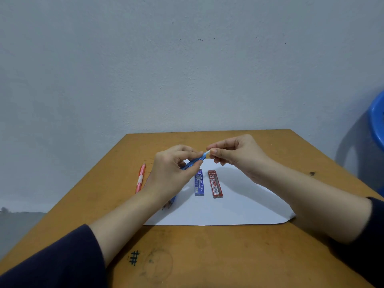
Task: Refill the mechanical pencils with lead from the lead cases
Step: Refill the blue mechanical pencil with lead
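My left hand (pixel 174 173) grips a blue mechanical pencil (pixel 195 162) above the white paper (pixel 239 204), its top end pointing up and right. My right hand (pixel 234 154) pinches the pencil's pale top end (pixel 207 152) between thumb and forefinger. A blue lead case (pixel 199 182) and a red lead case (pixel 215 185) lie side by side on the paper below my hands. A pink mechanical pencil (pixel 140 178) lies on the table left of the paper. The blue pencil's tip is hidden behind my left hand.
The brown wooden table (pixel 207 256) stands against a grey wall. A small blue item (pixel 173 199) peeks out under my left wrist. A blue plastic chair (pixel 377 125) stands at the far right. A pen-drawn hash mark (pixel 134 258) is near the front edge.
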Tool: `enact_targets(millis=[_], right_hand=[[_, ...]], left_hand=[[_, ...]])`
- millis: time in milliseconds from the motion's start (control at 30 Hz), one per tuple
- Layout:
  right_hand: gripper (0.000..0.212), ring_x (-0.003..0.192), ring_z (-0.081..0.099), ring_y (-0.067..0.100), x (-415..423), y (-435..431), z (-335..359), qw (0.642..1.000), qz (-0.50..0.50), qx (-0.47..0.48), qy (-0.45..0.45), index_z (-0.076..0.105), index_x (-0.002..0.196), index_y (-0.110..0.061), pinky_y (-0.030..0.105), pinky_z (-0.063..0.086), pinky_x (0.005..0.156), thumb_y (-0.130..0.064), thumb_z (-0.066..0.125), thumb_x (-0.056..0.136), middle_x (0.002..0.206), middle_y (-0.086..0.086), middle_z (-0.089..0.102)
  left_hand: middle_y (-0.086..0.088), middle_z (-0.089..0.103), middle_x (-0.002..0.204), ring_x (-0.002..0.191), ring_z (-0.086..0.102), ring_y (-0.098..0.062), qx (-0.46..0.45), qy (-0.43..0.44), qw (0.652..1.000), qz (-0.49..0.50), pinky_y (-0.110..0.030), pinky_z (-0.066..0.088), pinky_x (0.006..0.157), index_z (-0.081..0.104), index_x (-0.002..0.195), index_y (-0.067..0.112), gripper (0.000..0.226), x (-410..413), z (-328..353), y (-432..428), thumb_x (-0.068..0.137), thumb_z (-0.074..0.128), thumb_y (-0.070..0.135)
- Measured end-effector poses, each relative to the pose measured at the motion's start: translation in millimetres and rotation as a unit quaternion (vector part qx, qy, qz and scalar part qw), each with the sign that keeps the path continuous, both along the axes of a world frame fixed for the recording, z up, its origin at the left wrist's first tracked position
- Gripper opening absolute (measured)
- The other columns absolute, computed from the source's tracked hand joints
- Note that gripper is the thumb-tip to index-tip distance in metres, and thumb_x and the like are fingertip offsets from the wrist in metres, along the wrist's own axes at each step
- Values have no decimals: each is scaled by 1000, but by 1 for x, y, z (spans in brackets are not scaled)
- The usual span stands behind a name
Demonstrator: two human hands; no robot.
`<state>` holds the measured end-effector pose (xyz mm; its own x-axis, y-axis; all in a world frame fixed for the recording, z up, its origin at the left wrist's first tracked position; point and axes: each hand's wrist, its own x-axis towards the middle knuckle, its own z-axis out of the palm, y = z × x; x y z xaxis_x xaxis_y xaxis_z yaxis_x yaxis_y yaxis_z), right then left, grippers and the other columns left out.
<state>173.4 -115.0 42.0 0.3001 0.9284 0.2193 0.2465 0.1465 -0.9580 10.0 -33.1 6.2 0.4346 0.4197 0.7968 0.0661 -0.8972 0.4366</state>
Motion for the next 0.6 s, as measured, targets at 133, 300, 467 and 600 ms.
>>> enact_targets(millis=[133, 300, 467, 600], right_hand=[[11, 53, 57, 6, 0, 0, -1, 1000, -1, 7, -21, 71, 84, -8, 15, 46, 54, 0, 65, 85, 62, 1, 67], [7, 53, 56, 5, 0, 1, -2, 999, -12, 10, -44, 71, 85, -5, 15, 45, 54, -4, 64, 87, 65, 4, 66], [11, 52, 55, 5, 0, 1, 0, 999, -14, 14, -48, 71, 80, -4, 15, 45, 52, -11, 66, 87, 63, 2, 66], [15, 53, 56, 7, 0, 2, 0, 998, -12, 18, -55, 70, 75, -7, 16, 45, 53, -14, 66, 87, 63, 2, 66]], left_hand=[[5, 70, 89, 79, 63, -3, 8, 3, 1000, 2, -13, 49, 60, 76, 95, 11, 19, 0, -1, 0, 77, 76, 4], [4, 70, 90, 80, 63, -4, 18, 6, 1000, 3, -11, 49, 62, 76, 96, 10, 20, 0, -1, 1, 77, 76, 4], [1, 68, 89, 79, 64, -7, 10, -7, 1000, -7, -17, 52, 61, 75, 94, 9, 16, 0, 0, 1, 78, 76, 5], [1, 68, 88, 79, 64, -7, 10, -12, 1000, -9, -17, 52, 62, 75, 91, 9, 14, 0, 0, 1, 77, 77, 4]])
